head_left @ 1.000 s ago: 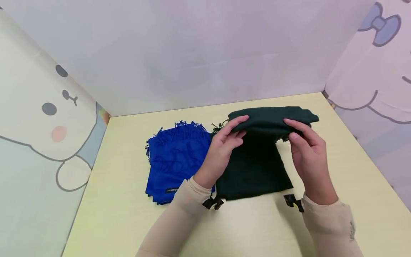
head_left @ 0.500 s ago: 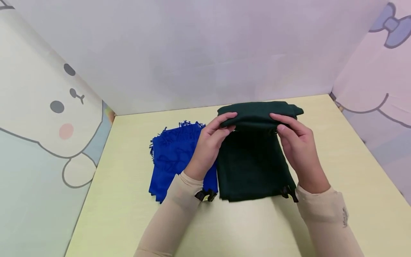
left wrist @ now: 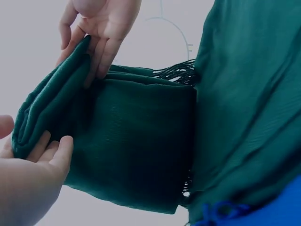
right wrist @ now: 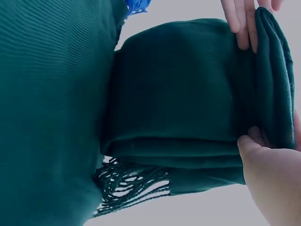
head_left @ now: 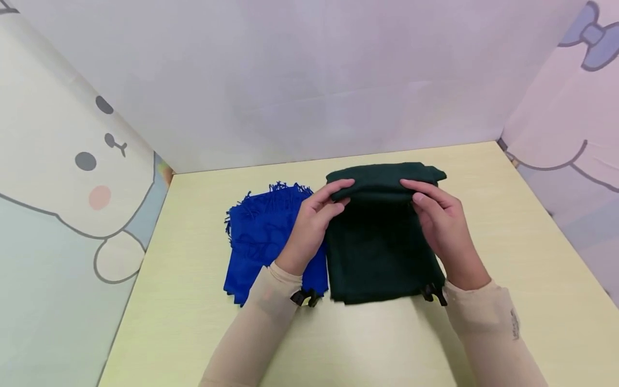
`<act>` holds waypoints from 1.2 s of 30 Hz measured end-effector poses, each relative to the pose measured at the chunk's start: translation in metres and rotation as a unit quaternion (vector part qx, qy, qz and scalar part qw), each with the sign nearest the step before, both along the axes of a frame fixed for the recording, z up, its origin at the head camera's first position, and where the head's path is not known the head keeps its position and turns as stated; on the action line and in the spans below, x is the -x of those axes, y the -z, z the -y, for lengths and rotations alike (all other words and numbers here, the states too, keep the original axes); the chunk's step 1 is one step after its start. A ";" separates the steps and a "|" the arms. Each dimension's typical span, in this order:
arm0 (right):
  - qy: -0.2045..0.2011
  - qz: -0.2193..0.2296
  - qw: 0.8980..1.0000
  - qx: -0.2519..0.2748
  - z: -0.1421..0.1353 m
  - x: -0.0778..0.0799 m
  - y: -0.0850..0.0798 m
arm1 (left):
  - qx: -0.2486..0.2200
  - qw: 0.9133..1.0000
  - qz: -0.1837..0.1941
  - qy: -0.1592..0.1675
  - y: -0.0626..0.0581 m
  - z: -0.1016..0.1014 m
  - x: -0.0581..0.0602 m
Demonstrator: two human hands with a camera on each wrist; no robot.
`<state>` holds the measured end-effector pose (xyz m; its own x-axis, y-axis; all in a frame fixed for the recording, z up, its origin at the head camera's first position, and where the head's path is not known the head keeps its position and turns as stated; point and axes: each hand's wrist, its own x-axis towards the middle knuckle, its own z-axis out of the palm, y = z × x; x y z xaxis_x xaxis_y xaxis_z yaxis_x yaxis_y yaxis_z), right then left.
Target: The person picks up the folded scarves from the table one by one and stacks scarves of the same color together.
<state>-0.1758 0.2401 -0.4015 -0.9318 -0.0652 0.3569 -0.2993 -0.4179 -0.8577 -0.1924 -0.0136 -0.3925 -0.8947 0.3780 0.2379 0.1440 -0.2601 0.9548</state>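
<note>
A dark green fringed scarf (head_left: pixel 382 252) lies folded in layers, its far part lifted into a thick fold by both hands. At the left end of that fold, my left hand (head_left: pixel 314 226) grips the edge with thumb and fingers. The right end is pinched by my right hand (head_left: pixel 445 226), thumb on the near side. In the left wrist view, the fold (left wrist: pixel 51 94) stands up between the two hands. Dark fringe (right wrist: pixel 131 183) hangs from the layers in the right wrist view. Behind the lifted fold, the scarf's far side is hidden in the head view.
A folded blue scarf (head_left: pixel 263 231) with fringe on its far and left edges lies to the left, partly under my left forearm. Pale wood-coloured tabletop (head_left: pixel 193 322) surrounds both scarves. A white back wall (head_left: pixel 290 80) and cartoon-printed side panels (head_left: pixel 53 161) border the table.
Both hands have carried the lifted fold left, over the lower part of the green scarf, and then slightly down. Their grip on it looks the same. The blue scarf stays put.
</note>
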 end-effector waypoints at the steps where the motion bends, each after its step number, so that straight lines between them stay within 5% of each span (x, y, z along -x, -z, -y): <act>1: 0.002 -0.003 1.000 0.004 0.000 0.002 -0.002 | 0.000 1.000 -0.008 -0.005 -0.002 -0.001 0.002; 5: 0.005 -0.017 1.000 0.011 0.001 0.007 -0.006 | -0.020 0.999 -0.022 -0.021 -0.003 -0.003 0.005; 10: -0.009 -0.012 1.000 0.007 -0.004 0.001 0.008 | -0.007 0.999 0.010 -0.032 0.013 -0.006 -0.002; 18: -0.005 0.041 0.999 -0.035 -0.017 -0.019 0.026 | 0.040 0.997 0.058 0.016 0.028 -0.004 -0.022; 28: -0.007 0.073 0.994 -0.087 -0.030 -0.046 0.023 | 0.075 0.990 0.099 0.059 0.031 -0.003 -0.046; 32: 0.014 0.092 0.982 -0.164 -0.031 -0.057 0.023 | 0.092 0.985 0.128 0.064 0.035 -0.002 -0.058; 36: 0.046 0.104 0.953 -0.279 -0.032 -0.068 0.024 | 0.110 0.979 0.154 0.077 0.039 -0.001 -0.069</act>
<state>-0.1081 0.2724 -0.4259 -0.9897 -0.1053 0.0966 -0.1110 0.1406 -0.9838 -0.1236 -0.0127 -0.4311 -0.8399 0.5251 -0.1370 -0.1850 -0.0397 0.9819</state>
